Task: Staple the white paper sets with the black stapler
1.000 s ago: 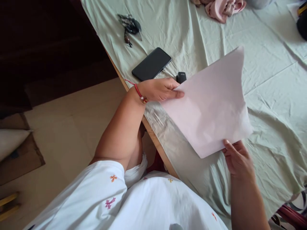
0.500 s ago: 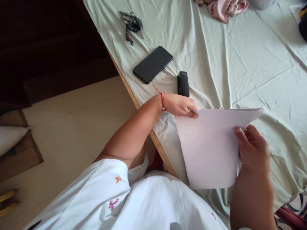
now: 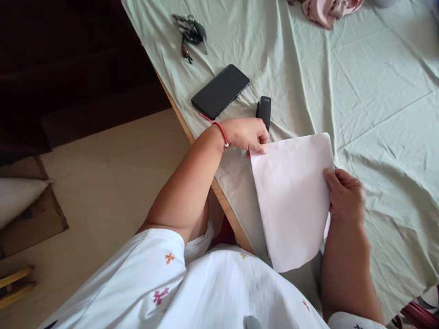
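A white sheet of paper (image 3: 293, 201), or a thin stack of sheets, is held up over the near corner of the table. My left hand (image 3: 248, 135), with a red thread bracelet at the wrist, pinches its upper left corner. On the right edge, my right hand (image 3: 345, 194) grips it with the thumb on top and the fingers behind. Just beyond my left hand lies a black stapler (image 3: 264, 109), its near end partly hidden by the fingers. A bit of red shows under my left hand, too small to name.
Left of the stapler a black phone (image 3: 221, 91) lies flat. Farther back is a bunch of keys (image 3: 192, 34). Pink cloth (image 3: 325, 11) is bunched at the far side of the pale green tablecloth (image 3: 377, 91). The wooden table edge (image 3: 222, 196) runs diagonally beside my left arm.
The paper's upper right corner, bent away before, now faces me flatter. My right hand has moved left and slightly up with the paper, and my left hand has shifted up and left toward the stapler.
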### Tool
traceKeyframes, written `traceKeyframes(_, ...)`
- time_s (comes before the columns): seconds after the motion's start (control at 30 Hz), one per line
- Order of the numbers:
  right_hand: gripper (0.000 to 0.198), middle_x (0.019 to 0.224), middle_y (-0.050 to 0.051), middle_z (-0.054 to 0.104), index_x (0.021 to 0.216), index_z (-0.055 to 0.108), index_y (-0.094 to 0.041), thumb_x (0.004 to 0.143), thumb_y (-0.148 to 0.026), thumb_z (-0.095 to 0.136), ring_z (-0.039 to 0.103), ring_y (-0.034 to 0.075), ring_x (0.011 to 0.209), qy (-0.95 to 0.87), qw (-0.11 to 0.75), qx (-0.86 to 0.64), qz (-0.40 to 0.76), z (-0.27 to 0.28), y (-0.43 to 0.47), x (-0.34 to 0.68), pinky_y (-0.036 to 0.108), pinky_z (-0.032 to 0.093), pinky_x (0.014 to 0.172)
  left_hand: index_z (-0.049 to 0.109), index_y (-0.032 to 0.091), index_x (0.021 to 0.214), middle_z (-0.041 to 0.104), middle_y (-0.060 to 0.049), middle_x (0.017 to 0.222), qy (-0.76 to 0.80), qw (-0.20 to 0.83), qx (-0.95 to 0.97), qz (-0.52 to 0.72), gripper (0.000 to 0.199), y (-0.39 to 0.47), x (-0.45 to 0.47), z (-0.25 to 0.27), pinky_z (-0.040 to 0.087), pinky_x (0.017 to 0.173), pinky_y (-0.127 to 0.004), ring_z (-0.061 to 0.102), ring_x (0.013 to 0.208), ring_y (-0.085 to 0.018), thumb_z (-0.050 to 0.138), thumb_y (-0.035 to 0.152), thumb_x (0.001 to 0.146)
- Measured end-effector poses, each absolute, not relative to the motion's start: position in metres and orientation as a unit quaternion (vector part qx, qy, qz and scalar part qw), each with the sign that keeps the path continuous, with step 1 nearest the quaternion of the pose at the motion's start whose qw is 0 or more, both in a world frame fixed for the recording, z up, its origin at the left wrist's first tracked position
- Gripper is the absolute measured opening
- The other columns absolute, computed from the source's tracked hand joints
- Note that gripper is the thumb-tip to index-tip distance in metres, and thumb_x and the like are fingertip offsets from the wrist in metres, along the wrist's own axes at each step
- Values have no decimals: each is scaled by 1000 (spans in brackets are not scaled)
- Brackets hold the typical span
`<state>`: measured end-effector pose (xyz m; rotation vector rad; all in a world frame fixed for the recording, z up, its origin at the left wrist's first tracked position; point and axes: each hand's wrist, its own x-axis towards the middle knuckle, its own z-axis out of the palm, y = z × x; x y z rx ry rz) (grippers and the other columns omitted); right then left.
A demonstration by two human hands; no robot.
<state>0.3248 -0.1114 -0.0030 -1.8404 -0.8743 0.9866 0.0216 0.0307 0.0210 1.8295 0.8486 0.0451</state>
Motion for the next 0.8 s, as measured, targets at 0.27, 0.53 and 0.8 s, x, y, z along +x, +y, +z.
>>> traceKeyframes(0.27,31,56,-5,58,75,72,-21,75,-49,86,42,10,49,-346,397,-744,411,-8,-111,324,24,30,41,71,18,65,74,-1,66,428,546,720,-1,18,33,-4,31,46,65,-24,69,63,-15,71,34,75)
traceKeyframes(0.53,38,59,-4,61,71,71,-23,64,-53,92,46,10,46,-321,402,-731,448,-10,-111,321,24,34,39,71,20,70,69,-2,64,560,341,744,132,25,37,-15,28,45,80,-27,59,80,-15,62,35,88)
traceKeyframes(0.8,39,58,-4,63,72,72,-23,60,-53,94,48,11,45,-299,386,-738,465,-4,-107,313,25,36,39,77,18,75,60,-3,55,553,356,736,159,27,38,15,23,47,81,-31,64,81,-21,58,32,89)
